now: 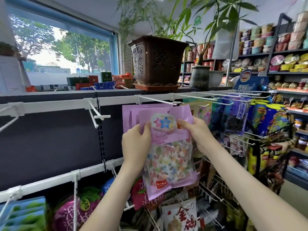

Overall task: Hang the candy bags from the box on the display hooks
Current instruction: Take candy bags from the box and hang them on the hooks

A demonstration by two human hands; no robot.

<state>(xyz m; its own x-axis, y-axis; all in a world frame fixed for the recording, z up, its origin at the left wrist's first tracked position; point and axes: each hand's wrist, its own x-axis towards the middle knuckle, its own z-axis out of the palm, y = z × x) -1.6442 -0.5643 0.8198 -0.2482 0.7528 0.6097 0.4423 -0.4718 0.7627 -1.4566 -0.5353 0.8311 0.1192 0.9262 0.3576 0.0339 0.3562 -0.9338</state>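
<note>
I hold a pink candy bag (168, 152) full of pastel star candies up in front of the rack. My left hand (135, 144) grips its left edge and my right hand (195, 130) pinches its right edge near the top. The bag's hang hole sits just below the tip of a white display hook (158, 100). Behind it, matching pink bags (130, 114) hang on that same hook. The box is out of view.
An empty white hook (98, 112) juts out to the left on the same rail. More snack bags (236, 117) hang to the right and on the row below. A brown plant pot (158, 62) stands on the shelf top above the hooks.
</note>
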